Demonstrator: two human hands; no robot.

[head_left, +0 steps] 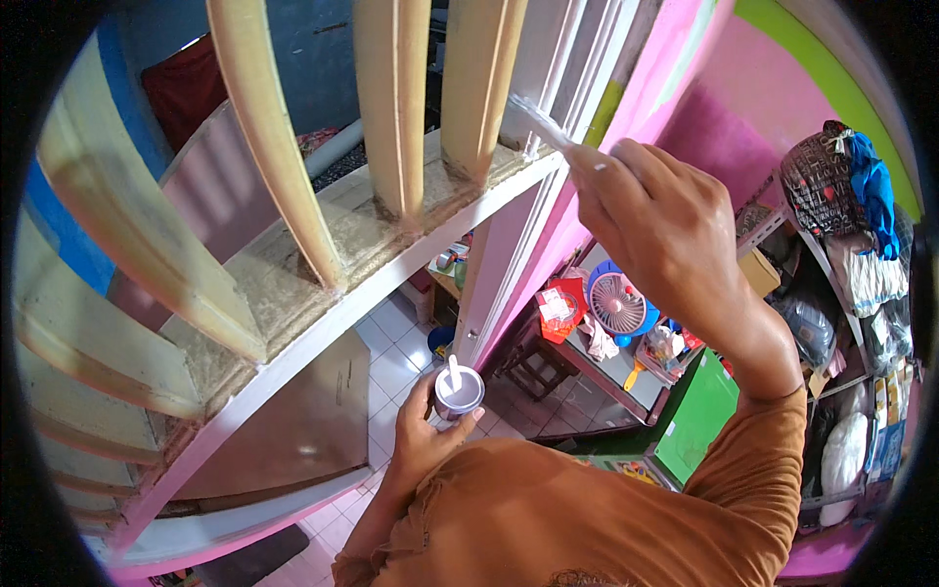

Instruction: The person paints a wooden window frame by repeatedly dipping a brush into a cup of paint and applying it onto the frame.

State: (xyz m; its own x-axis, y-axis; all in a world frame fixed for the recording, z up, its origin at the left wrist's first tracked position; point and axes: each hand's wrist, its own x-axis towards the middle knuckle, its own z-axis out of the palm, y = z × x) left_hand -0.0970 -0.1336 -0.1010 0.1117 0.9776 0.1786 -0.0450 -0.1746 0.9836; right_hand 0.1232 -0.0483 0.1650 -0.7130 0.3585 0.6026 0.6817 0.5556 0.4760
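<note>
My right hand (655, 205) is raised and closed round a slim paintbrush (540, 121), whitish with paint. Its tip reaches the corner where the last cream slat (479, 88) of a vent grille stands beside the white door frame (558, 73); whether it touches the wood I cannot tell. Lower down, at chest height, my left hand (423, 435) grips a small paint cup (461, 403) with white paint inside. A white stick or spoon handle (454, 372) leans upright in the cup. Dusty, unpainted-looking wood shows along the sill (313, 259) under the slats.
A pink wall (714, 127) runs to the right of the frame. Below stands a table with a purple and blue fan (618, 301) and red packets (560, 311), near a green cabinet (696, 416). Shelves with bags (831, 186) line the right. A brown door panel (284, 430) is below left.
</note>
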